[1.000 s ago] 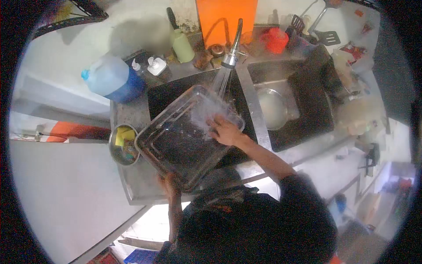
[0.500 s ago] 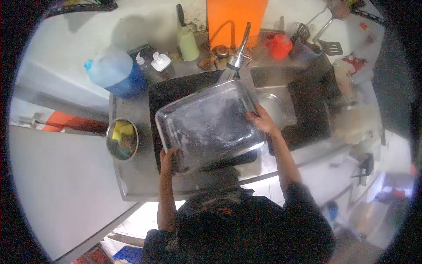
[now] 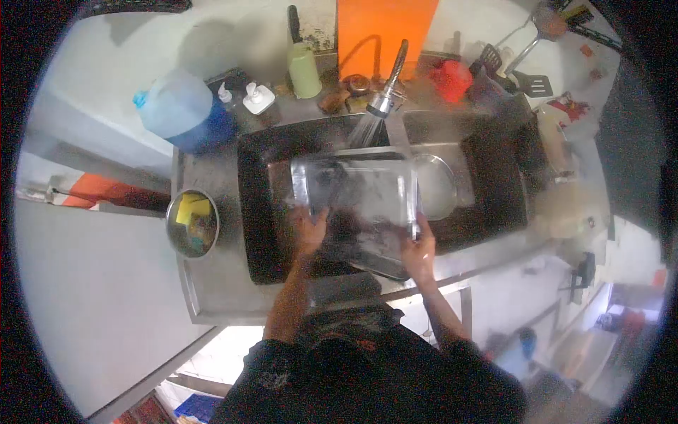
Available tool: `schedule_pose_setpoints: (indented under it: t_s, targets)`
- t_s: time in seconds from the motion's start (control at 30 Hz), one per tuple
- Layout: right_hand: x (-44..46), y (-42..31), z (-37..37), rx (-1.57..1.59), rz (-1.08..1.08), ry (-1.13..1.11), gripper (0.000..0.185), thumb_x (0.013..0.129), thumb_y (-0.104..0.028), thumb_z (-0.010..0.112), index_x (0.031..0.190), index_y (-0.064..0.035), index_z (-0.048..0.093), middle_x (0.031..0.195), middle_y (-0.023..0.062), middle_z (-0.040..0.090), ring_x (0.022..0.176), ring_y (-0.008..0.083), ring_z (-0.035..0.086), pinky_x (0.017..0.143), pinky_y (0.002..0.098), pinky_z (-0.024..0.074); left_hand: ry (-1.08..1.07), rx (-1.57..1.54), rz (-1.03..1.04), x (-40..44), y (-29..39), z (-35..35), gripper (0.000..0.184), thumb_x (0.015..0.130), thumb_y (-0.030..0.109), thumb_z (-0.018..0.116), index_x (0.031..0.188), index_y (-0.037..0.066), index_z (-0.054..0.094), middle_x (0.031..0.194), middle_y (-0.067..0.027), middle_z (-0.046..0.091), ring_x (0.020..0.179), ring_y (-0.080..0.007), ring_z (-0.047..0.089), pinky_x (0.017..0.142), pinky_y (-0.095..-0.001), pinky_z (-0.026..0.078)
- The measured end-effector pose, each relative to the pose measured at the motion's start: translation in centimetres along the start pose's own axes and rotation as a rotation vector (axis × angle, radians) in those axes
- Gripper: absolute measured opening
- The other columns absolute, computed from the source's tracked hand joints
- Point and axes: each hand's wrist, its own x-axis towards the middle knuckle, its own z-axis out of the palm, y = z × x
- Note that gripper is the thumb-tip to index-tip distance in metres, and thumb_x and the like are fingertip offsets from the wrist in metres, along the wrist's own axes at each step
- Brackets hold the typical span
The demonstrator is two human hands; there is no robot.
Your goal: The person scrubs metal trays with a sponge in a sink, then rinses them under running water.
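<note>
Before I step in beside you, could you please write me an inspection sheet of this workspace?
Surface: grey metal countertop with two dark sink basins.
Job's things: shiny rectangular tray held over the left basin, material unclear; silver metal tap running behind it.
Clutter: round metal bowl holding a yellow sponge; blue-capped plastic jug; pale-green upright container; red rounded container.
Hands: left hand grips the tray's left side; right hand grips its right edge.
Cables: nothing seen.
Surroundings: white wall; flat orange panel behind the tap.
</note>
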Motion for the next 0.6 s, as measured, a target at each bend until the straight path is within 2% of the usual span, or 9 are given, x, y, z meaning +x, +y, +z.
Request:
schedule_pose_setpoints:
  t_s: [0.03, 0.07, 0.1, 0.2, 0.23, 0.33, 0.37, 0.47, 0.6]
  targets:
    - [-0.4, -2.7, 0.6, -0.014, -0.041, -0.062, 0.05, 0.078, -0.002, 0.065, 0.127, -0.0027, 0.052, 0.115, 0.0167, 0.06, 0.109, 0.0296, 0.055, 0.096, 0.038, 0.0423, -0.106, 0.066, -0.144, -0.6, 4.5, -2.5, 0.088, 0.087, 0.062, 0.049, 0.144, -0.002, 0.027, 0.146, -0.0294, 0.028, 0.135, -0.044, 0.028, 0.112, -0.0502, 0.024]
    - [-0.7, -7.4, 0.9, -0.028, -0.086, -0.126, 0.053, 0.076, 0.0, 0.065, 0.127, -0.0053, 0.052, 0.117, 0.0158, 0.06, 0.112, 0.0308, 0.054, 0.098, 0.0389, 0.0413, -0.156, -0.389, -0.357, -1.0, 6.9, -4.4, 0.086, 0.088, 0.064, 0.045, 0.143, 0.0, 0.029, 0.146, -0.0265, 0.029, 0.133, -0.0416, 0.032, 0.11, -0.0486, 0.026]
    - [-0.8, -9.9, 1.0, -0.044, -0.131, -0.193, 0.057, 0.073, 0.002, 0.065, 0.127, -0.0078, 0.053, 0.119, 0.015, 0.059, 0.114, 0.0321, 0.054, 0.101, 0.0397, 0.0404, -0.178, -0.632, -0.46, -1.2, 7.8, -5.1, 0.085, 0.088, 0.063, 0.045, 0.143, 0.0, 0.03, 0.146, -0.0259, 0.03, 0.132, -0.041, 0.032, 0.11, -0.0483, 0.027]
    - [-0.7, -7.9, 1.1, -0.294, -0.531, -0.624, 0.066, 0.066, 0.005, 0.064, 0.128, -0.013, 0.054, 0.125, 0.007, 0.057, 0.121, 0.0273, 0.051, 0.108, 0.041, 0.0344, -0.286, -1.143, -0.45, -1.7, 3.3, -5.8, 0.082, 0.089, 0.063, 0.045, 0.141, 0.001, 0.032, 0.143, -0.0239, 0.033, 0.129, -0.0392, 0.035, 0.108, -0.0471, 0.029]
    - [-0.2, -9.1, 0.8, -0.365, -0.664, -0.676, 0.072, 0.059, 0.003, 0.067, 0.127, -0.0197, 0.057, 0.129, 0.0018, 0.054, 0.128, 0.0267, 0.044, 0.113, 0.047, 0.0274, -0.311, -1.218, -0.421, -2.0, 2.2, -6.6, 0.081, 0.089, 0.062, 0.045, 0.141, 0.001, 0.033, 0.143, -0.0233, 0.034, 0.128, -0.0386, 0.036, 0.107, -0.0467, 0.03]
    - [0.1, -7.1, 1.3, -0.413, -0.819, -0.595, 0.074, 0.056, 0.001, 0.071, 0.124, -0.0269, 0.059, 0.135, -0.0006, 0.049, 0.134, 0.0284, 0.034, 0.114, 0.0537, 0.0203, -0.273, -1.331, -0.335, -3.1, 0.6, -8.2, 0.078, 0.089, 0.061, 0.044, 0.139, 0.002, 0.035, 0.141, -0.0214, 0.036, 0.125, -0.0368, 0.039, 0.105, -0.0456, 0.032]
    - [0.2, -6.5, 1.3, -0.495, -0.834, -0.604, 0.07, 0.055, -0.005, 0.076, 0.119, -0.0289, 0.061, 0.14, 0.0022, 0.043, 0.137, 0.0343, 0.027, 0.114, 0.057, 0.018, -0.244, -1.351, -0.314, -3.2, 0.5, -8.3, 0.077, 0.089, 0.061, 0.044, 0.139, 0.002, 0.036, 0.14, -0.0208, 0.037, 0.124, -0.0362, 0.039, 0.104, -0.0452, 0.033]
    - [-0.5, -3.0, 0.7, -0.555, -0.644, -0.566, 0.057, 0.062, -0.005, 0.077, 0.114, -0.0244, 0.063, 0.148, 0.01, 0.031, 0.139, 0.0387, 0.022, 0.115, 0.0536, 0.0166, -0.095, -1.42, -0.22, -3.1, 1.6, -7.3, 0.075, 0.09, 0.06, 0.044, 0.137, 0.003, 0.038, 0.138, -0.0188, 0.04, 0.122, -0.0343, 0.042, 0.102, -0.044, 0.035]
    - [-0.8, -0.1, 1.8, -0.322, -0.394, -0.225, 0.039, 0.075, -0.009, 0.073, 0.111, -0.0191, 0.063, 0.153, 0.02, 0.014, 0.14, 0.0428, 0.016, 0.114, 0.0517, 0.0149, 0.157, -1.491, -0.112, -1.8, 2.1, -6.1, 0.071, 0.09, 0.059, 0.043, 0.135, 0.004, 0.041, 0.135, -0.0163, 0.043, 0.118, -0.0319, 0.045, 0.1, -0.0425, 0.038]
